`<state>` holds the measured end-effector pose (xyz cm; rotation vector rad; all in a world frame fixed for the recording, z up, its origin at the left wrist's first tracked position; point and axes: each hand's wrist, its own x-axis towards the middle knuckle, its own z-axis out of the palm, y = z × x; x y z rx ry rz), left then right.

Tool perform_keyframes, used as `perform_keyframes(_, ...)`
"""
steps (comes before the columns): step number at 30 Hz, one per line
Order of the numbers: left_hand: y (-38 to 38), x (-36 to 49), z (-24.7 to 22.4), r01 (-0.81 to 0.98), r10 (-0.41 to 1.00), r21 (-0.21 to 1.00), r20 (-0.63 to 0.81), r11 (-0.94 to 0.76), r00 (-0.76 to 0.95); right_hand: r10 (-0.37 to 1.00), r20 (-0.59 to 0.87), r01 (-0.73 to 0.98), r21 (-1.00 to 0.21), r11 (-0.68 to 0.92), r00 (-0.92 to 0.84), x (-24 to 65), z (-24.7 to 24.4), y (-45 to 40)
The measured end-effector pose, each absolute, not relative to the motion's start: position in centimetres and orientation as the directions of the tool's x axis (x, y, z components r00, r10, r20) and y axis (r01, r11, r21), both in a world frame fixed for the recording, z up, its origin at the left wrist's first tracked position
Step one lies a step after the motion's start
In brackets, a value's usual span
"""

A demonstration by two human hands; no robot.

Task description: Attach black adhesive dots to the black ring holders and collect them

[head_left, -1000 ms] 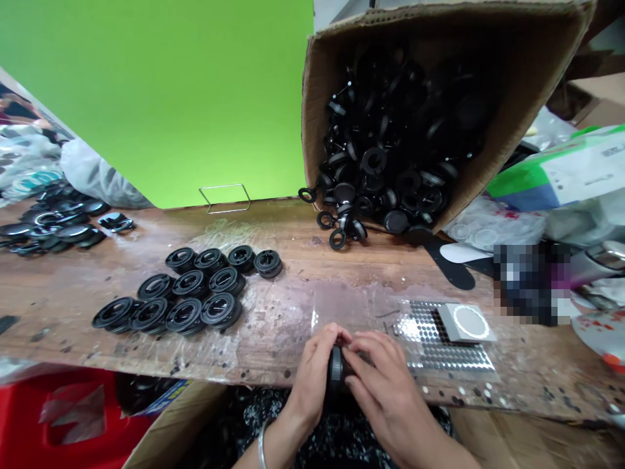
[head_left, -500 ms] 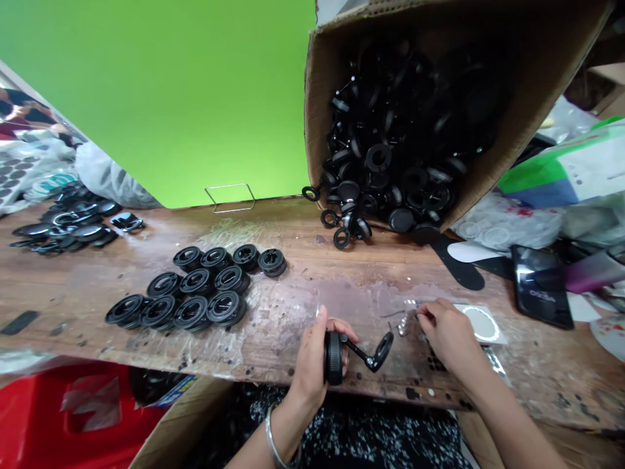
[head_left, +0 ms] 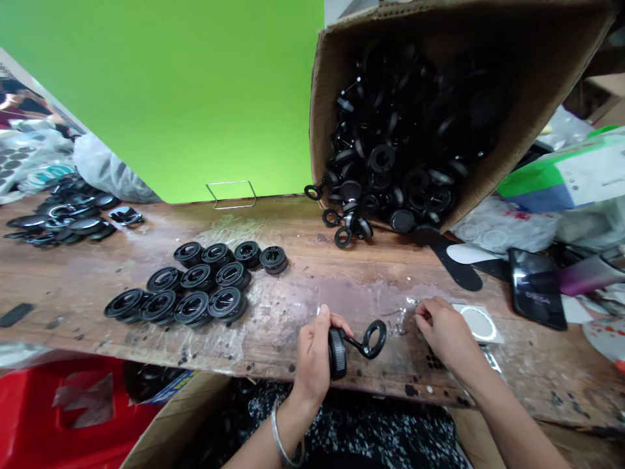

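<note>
My left hand (head_left: 313, 357) is closed around a black part with a thick ridged disc (head_left: 337, 354); a thin jointed arm ends in a black ring (head_left: 375, 339) that sticks out to the right. Further right, my right hand (head_left: 442, 331) has thumb and fingers pinched together low over the table. Whatever lies between those fingertips is too small to make out. Beside them is a shiny scrap of clear film (head_left: 409, 312). Under the right wrist area lies a white square sheet with a ring mark (head_left: 480, 323).
Several black round coiled-looking parts (head_left: 196, 278) stand in rows on the wooden table (head_left: 293, 306). A cardboard box (head_left: 316, 111) full of similar black parts lies open behind. A phone (head_left: 537, 290) is at right, flat black pieces (head_left: 63, 218) at left, a red container (head_left: 29, 417) below.
The black part in my left hand has turned, so its ring now faces me more and sits slightly higher. My right hand has shifted a little up and left, still pinched.
</note>
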<state>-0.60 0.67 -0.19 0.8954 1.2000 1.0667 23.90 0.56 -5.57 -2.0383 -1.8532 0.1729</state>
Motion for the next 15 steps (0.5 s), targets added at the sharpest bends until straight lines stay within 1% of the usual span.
perform_keyframes(4,0.8,-0.9,-0.1,-0.137,0.978,0.969,-0.206,0.204,0.000,0.974,0.193,0.937,-0.347,-0.047,0.120,23.9,-5.6,0.7)
perform_keyframes(7,0.7,-1.2,0.0,-0.099,0.988,0.983,-0.154,0.151,-0.024,0.965,0.239,0.935,-0.355,-0.015,0.106,22.7,-4.6,0.0)
perform_keyframes(9,0.7,-1.4,0.0,-0.064,0.992,0.991,-0.120,0.118,-0.039,0.938,0.342,0.913,-0.398,0.085,0.062,20.9,-3.2,-1.0)
perform_keyframes(11,0.7,-1.5,-0.1,-0.036,0.995,0.995,-0.093,0.092,-0.042,0.866,0.500,0.854,-0.449,0.261,-0.002,18.4,-1.5,-2.1)
perform_keyframes(12,0.7,-1.5,-0.2,-0.026,0.996,0.996,-0.083,0.082,-0.040,0.845,0.534,0.827,-0.460,0.322,-0.032,17.1,-0.8,-2.6)
perform_keyframes(14,0.6,-1.5,-0.3,-0.009,0.997,0.998,-0.063,0.063,-0.037,0.815,0.577,0.805,-0.460,0.375,-0.050,14.6,0.1,-3.4)
perform_keyframes(15,0.6,-1.5,-0.4,0.001,0.998,0.999,-0.049,0.049,-0.036,0.811,0.584,0.811,-0.454,0.368,-0.041,13.6,0.2,-3.6)
